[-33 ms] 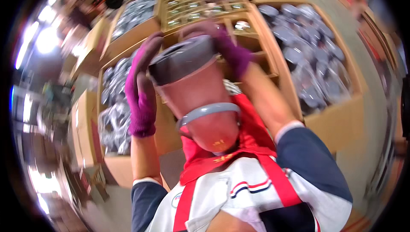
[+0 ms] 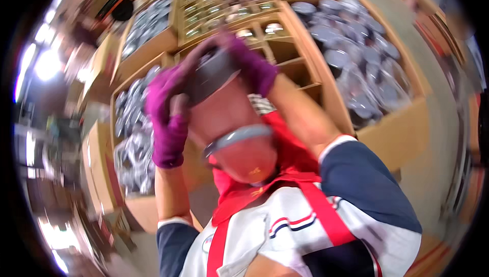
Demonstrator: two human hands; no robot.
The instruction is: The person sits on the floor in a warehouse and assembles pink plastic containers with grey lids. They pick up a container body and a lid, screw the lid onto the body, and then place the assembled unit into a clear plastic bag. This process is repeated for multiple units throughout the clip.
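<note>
In front of my chest stands a pink flask (image 2: 224,111), tapering towards me, with a dark grey lid (image 2: 211,75) on its far, upper end. A grey curved handle (image 2: 239,137) crosses its lower part. My left hand (image 2: 170,98), in a purple glove, is closed round the lid's left side, its fingers curling over the top. My right hand (image 2: 249,63), gloved alike, grips the lid from the right and far side. Motion blur smears the fingertips of both hands. The flask's lower end rests close against my red apron (image 2: 290,149).
Beyond my hands is a divided carton (image 2: 298,47) with shiny round-topped pieces in several cells. Cartons of grey rounded parts stand at the right (image 2: 351,47), left (image 2: 135,109) and far left (image 2: 147,24). A closed carton (image 2: 99,160) stands further left.
My left hand has closed in from beside the lid, its fingers now bent over it. The right hand and flask have shifted slightly left in the picture.
</note>
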